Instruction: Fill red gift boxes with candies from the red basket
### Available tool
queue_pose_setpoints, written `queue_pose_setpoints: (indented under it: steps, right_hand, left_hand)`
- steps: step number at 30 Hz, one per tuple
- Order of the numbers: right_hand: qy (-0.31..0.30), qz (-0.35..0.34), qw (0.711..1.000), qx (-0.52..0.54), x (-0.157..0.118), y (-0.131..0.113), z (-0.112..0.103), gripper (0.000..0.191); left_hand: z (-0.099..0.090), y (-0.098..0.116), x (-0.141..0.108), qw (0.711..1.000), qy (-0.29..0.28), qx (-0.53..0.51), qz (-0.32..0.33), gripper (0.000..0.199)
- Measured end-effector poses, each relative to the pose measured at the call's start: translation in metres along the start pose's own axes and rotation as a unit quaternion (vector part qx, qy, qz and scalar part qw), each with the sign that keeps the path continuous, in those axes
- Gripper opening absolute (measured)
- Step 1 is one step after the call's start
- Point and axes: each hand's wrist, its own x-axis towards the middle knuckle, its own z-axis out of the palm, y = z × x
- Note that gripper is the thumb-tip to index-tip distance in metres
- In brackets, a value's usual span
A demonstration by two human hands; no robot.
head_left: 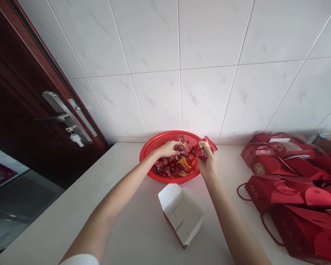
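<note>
A round red plastic basket [146, 156] stands against the tiled wall, with many wrapped candies [183, 164] inside, mostly red and a few yellow. My left hand [169, 149] reaches into it, fingers bent down onto the candies; whether they grip one is hard to make out. Over the basket's right rim, my right hand [209, 158] is closed around red candy packets [202, 148]. In front of the basket sits an open cardboard box [182, 217], white inside and red outside, its flap raised toward the basket. No candy shows in it.
Several red gift boxes [281, 195] with cord handles crowd the right side of the white table [127, 228]. A dark wooden door [24, 73] with a metal handle [63, 116] and hanging keys [76, 139] stands at the left. White wall tiles [154, 99] rise behind the table.
</note>
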Motion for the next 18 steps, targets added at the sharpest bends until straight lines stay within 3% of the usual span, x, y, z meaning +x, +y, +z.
queue_pose_setpoints:
  steps: [7,12,18]
  right_hand:
    - [-0.007,0.001,1.0,-0.005,-0.003,-0.002,0.001,0.022]
    - [-0.004,0.003,1.0,-0.016,-0.003,-0.003,0.002,0.025]
    - [0.016,0.018,1.0,-0.003,-0.002,-0.003,0.002,0.025]
  left_hand:
    - [-0.008,0.002,-0.01,0.998,-0.04,0.049,-0.025,0.04]
    - [-0.03,0.005,-0.028,0.981,-0.049,0.163,-0.098,0.033]
    - [-0.038,-0.011,-0.047,0.943,-0.134,0.232,-0.195,0.032]
